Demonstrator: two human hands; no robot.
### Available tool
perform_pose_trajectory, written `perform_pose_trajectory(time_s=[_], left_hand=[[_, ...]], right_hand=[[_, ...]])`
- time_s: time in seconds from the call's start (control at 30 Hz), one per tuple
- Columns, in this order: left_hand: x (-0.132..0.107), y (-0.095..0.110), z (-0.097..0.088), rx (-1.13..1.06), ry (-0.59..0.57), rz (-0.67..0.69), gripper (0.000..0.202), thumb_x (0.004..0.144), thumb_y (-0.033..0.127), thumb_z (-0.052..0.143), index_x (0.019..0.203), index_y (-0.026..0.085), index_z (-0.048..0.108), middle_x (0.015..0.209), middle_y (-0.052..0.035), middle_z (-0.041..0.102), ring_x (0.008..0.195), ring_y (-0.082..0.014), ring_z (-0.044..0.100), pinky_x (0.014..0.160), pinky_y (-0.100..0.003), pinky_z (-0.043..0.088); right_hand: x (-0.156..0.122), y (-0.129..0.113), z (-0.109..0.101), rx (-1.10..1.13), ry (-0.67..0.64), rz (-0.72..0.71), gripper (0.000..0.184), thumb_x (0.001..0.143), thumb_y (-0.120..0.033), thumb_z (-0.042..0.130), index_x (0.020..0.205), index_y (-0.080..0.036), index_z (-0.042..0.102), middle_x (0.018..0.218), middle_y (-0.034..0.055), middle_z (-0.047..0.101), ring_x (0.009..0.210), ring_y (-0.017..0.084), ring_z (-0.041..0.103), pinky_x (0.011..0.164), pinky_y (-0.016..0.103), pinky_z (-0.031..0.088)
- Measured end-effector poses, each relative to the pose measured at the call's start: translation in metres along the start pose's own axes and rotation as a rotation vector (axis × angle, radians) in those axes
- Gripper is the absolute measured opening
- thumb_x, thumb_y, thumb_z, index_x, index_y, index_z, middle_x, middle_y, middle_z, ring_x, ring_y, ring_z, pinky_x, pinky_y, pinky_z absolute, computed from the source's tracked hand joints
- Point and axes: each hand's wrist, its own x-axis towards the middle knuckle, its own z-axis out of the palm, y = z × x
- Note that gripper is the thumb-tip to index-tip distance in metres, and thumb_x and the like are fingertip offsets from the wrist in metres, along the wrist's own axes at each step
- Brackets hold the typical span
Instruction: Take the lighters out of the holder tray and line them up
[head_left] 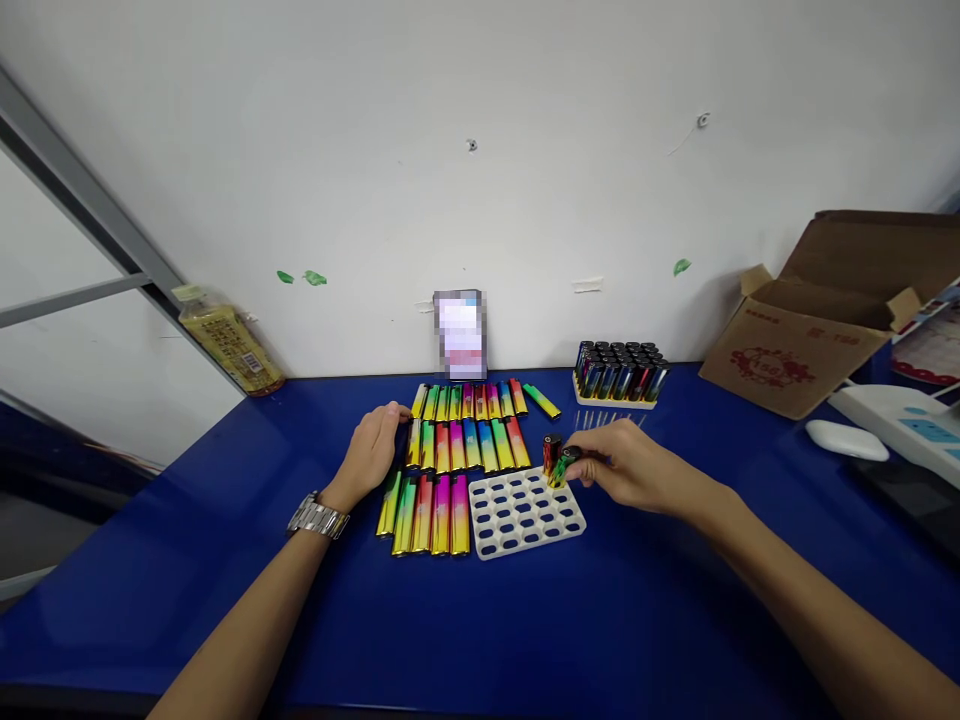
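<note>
Rows of rainbow-coloured lighters [465, 445] lie flat on the blue table [480, 620]. A white tray with many oval holes [525, 513] sits just in front of them. My right hand [626, 462] pinches a lighter [564, 466] upright at the tray's far right corner, beside another lighter [551, 452] that stands in a hole there. My left hand [373, 450], with a metal watch on the wrist, is curled with its fingertips on the left end of the lying rows; whether it grips one is unclear.
A full tray of dark-capped lighters [619, 375] stands at the back by the wall. An open cardboard box [817, 320] is at the right, with a white mouse [846, 439] near it. A bottle [229, 343] leans at the left wall.
</note>
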Motion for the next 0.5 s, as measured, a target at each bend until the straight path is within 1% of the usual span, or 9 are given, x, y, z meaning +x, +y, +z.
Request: perform_pose_trajectory(time_s=[0.07,0.17,0.2,0.27,0.33,0.4,0.43,0.47,0.5], left_hand=[[0.0,0.0,0.0,0.008,0.001,0.0,0.056,0.098,0.052,0.019,0.095,0.02,0.064,0.099,-0.0085,0.069,0.097,-0.024,0.061,0.095,-0.042,0.046],[0.001,-0.001,0.0,0.01,0.007,0.004,0.056,0.097,0.053,0.019,0.096,0.02,0.064,0.1,-0.0087,0.069,0.097,-0.0239,0.061,0.094,-0.042,0.046],[0.001,-0.002,0.0,0.009,0.011,0.008,0.057,0.097,0.053,0.019,0.095,0.02,0.064,0.099,-0.0086,0.069,0.097,-0.0237,0.061,0.094,-0.041,0.046],[0.001,-0.003,0.001,0.005,0.015,0.012,0.057,0.097,0.053,0.019,0.095,0.02,0.064,0.099,-0.0084,0.069,0.096,-0.0236,0.061,0.094,-0.041,0.046],[0.002,-0.004,0.001,0.004,0.014,0.013,0.057,0.097,0.054,0.019,0.094,0.02,0.065,0.098,-0.0083,0.069,0.096,-0.0237,0.061,0.094,-0.041,0.047],[0.002,-0.005,0.001,0.006,0.011,0.015,0.057,0.097,0.054,0.019,0.094,0.02,0.065,0.098,-0.0084,0.069,0.096,-0.0238,0.061,0.093,-0.041,0.047],[0.002,-0.005,0.001,0.007,0.009,0.016,0.057,0.097,0.054,0.019,0.094,0.02,0.065,0.099,-0.0085,0.069,0.096,-0.0239,0.061,0.093,-0.041,0.046],[0.002,-0.004,0.0,0.01,0.007,0.016,0.057,0.097,0.053,0.019,0.094,0.02,0.065,0.099,-0.0086,0.069,0.096,-0.0239,0.061,0.094,-0.041,0.046],[0.002,-0.004,0.0,0.013,0.006,0.016,0.057,0.097,0.053,0.019,0.094,0.02,0.065,0.099,-0.0087,0.069,0.096,-0.0239,0.061,0.094,-0.041,0.046]], right_hand=[[0.001,-0.002,0.0,-0.069,0.005,0.023,0.024,0.085,-0.025,0.058,0.062,-0.02,0.058,0.045,-0.0022,0.048,0.041,0.011,0.04,0.045,0.025,0.023],[0.001,0.003,-0.002,-0.088,-0.009,0.049,0.039,0.082,-0.038,0.065,0.051,-0.02,0.051,0.041,-0.004,0.04,0.04,0.009,0.029,0.045,0.026,0.017],[0.001,0.006,-0.003,-0.074,-0.018,0.052,0.043,0.083,-0.042,0.064,0.048,-0.02,0.049,0.04,-0.0046,0.038,0.04,0.009,0.027,0.044,0.026,0.016],[0.001,0.014,-0.004,-0.069,0.014,0.072,0.049,0.089,-0.047,0.054,0.049,-0.02,0.051,0.042,-0.0046,0.038,0.041,0.009,0.028,0.045,0.025,0.019],[0.003,0.023,-0.002,-0.13,0.098,0.105,0.05,0.097,-0.047,0.038,0.062,-0.019,0.06,0.051,-0.0018,0.048,0.048,0.012,0.039,0.049,0.025,0.028],[0.007,0.031,0.004,-0.254,0.165,0.111,0.049,0.1,-0.043,0.027,0.089,-0.019,0.069,0.069,0.0037,0.059,0.064,0.017,0.052,0.061,0.028,0.038],[0.01,0.035,0.008,-0.337,0.181,0.106,0.048,0.101,-0.041,0.025,0.106,-0.019,0.068,0.079,0.0068,0.061,0.074,0.02,0.055,0.068,0.03,0.041],[0.013,0.038,0.012,-0.43,0.188,0.098,0.047,0.101,-0.039,0.025,0.12,-0.019,0.063,0.086,0.0096,0.061,0.081,0.023,0.055,0.073,0.033,0.042],[0.015,0.04,0.016,-0.523,0.192,0.092,0.048,0.1,-0.038,0.026,0.13,-0.019,0.058,0.092,0.0118,0.06,0.085,0.025,0.054,0.076,0.036,0.042]])
